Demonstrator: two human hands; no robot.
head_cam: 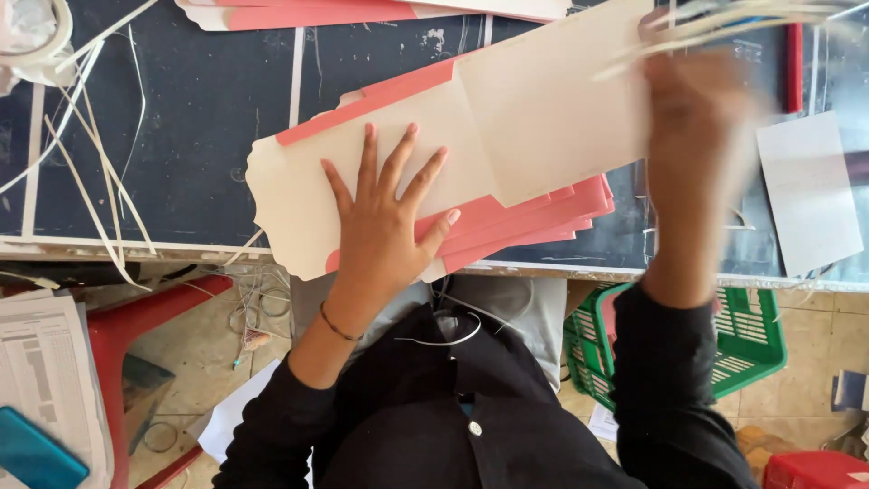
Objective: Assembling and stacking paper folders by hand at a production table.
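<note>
Dark sleeves frame the work: left hand [385, 217] lies flat, fingers spread, pinning the card [425, 154]; right hand [692, 127], blurred, grips thin strips [724, 23]. Stripping step, seemingly; next needs steady pinning.

A green plastic basket [756, 335] sits on the tiled floor [819, 398] beside a red stool [127, 330]; thin paper strips [90, 163] trail across the dark desk [199, 118].
</note>
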